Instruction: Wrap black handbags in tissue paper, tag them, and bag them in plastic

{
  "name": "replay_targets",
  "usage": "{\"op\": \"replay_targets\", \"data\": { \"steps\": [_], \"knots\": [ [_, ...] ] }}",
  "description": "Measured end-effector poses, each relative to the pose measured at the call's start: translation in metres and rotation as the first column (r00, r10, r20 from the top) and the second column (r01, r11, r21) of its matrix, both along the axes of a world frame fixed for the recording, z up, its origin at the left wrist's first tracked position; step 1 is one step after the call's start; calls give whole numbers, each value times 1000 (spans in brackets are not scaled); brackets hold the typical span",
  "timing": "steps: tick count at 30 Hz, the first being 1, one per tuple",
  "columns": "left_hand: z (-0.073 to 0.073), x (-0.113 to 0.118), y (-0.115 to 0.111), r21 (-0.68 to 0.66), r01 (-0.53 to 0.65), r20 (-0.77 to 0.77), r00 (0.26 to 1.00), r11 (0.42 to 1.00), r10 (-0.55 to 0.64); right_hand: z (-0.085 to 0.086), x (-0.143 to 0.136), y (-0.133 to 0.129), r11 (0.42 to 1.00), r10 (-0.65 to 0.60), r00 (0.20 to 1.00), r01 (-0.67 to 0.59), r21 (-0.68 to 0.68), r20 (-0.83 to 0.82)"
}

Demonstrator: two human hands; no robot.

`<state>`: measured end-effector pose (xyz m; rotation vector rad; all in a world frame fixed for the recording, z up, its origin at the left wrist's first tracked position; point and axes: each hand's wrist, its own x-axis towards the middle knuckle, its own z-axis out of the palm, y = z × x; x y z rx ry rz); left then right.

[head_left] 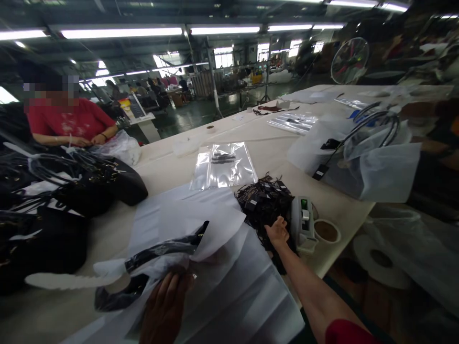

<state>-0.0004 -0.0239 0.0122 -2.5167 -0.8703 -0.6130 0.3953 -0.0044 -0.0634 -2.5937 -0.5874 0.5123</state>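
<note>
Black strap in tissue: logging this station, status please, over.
Left hand grips black strap wrapped in white tissue paper. Right hand reaches into pile of black tags. Tape dispenser beside it.

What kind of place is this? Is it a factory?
Probably a factory packing hall: a long worktable, a heap of black handbags, a pile of black tags, clear plastic bags, and more workstations far behind.

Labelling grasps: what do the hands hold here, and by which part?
The left hand grips a black strap-like item wrapped in white tissue paper at its near lower end. The right hand holds nothing visible; it reaches into the pile of black hang tags.
</note>
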Motion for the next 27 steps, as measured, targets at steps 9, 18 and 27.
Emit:
{"op": "replay_targets", "data": {
  "steps": [9,18,27],
  "knots": [
    [-2,2,-1,6,-19,-10,1000,1000,19,-3,5,4,992,-93,989,102,76,-113],
    [-3,2,-2,22,-17,-14,1000,1000,17,-21,16,-2,884,-156,932,279,375,-327],
    [-3,13,-9,-55,-61,132,989,997,68,-21,25,-7,727,-92,861,402,557,-501]
  ]
}}
